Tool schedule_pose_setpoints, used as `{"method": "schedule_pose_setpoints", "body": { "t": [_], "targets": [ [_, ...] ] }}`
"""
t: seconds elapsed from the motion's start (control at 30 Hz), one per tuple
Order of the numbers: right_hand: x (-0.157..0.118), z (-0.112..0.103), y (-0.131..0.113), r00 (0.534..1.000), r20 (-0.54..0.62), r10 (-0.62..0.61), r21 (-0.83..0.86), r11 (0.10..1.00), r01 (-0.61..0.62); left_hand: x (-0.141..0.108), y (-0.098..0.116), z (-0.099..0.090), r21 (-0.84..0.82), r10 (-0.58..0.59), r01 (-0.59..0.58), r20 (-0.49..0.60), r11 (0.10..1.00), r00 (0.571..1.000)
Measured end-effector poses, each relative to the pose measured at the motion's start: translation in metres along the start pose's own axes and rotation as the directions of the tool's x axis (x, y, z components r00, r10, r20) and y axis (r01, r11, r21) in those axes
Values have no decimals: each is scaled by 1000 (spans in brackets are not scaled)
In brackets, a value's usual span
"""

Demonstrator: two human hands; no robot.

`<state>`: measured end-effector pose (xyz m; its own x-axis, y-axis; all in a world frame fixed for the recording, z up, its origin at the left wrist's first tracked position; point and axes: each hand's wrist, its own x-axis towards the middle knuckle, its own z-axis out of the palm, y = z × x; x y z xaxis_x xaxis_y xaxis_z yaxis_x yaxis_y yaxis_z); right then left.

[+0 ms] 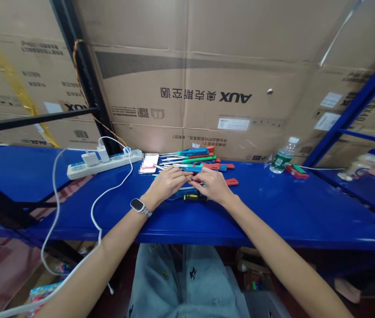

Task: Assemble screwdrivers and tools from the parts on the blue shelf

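My left hand (171, 182) and my right hand (213, 182) meet above the blue shelf top, fingertips pinched together. Whatever small thing sits between the fingers is mostly hidden. Just behind them lies a pile of long-necked lighters (203, 151) with red, blue and green handles and metal stems. A red handle (232, 182) shows to the right of my right wrist. Below the hands, a black and yellow screwdriver handle (195, 197) rests on the surface, beside a dark blue item partly covered by my left hand. On my left wrist is a watch (137, 204).
A white power strip (104, 163) with plugs and loose cables lies left. Next to the lighters is a white card or pad (149, 163), partly blurred. A water bottle (284, 155) and a red box (296, 171) stand right. Cardboard boxes (187, 70) rise behind.
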<state>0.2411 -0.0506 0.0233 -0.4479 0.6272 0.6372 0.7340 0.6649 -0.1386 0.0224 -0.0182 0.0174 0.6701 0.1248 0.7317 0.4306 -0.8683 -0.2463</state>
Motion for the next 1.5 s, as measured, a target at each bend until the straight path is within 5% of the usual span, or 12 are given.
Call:
{"method": "schedule_pose_setpoints", "body": {
  "t": [0.33,0.6,1.0,1.5],
  "targets": [
    [-1,-5,1,991,12,137,159,978,-137,0,-2,0,-71,-72,85,176,994,982],
    [-2,-7,13,967,76,244,349,902,-255,0,2,-2,-100,-154,175,194,979,969],
    [-2,-1,-1,971,99,218,226,945,-236,1,7,-4,-191,-290,337,237,922,927],
    [-2,-5,2,992,68,109,72,991,-114,1,-2,-7,-341,-221,264,161,902,962]
  ]
}}
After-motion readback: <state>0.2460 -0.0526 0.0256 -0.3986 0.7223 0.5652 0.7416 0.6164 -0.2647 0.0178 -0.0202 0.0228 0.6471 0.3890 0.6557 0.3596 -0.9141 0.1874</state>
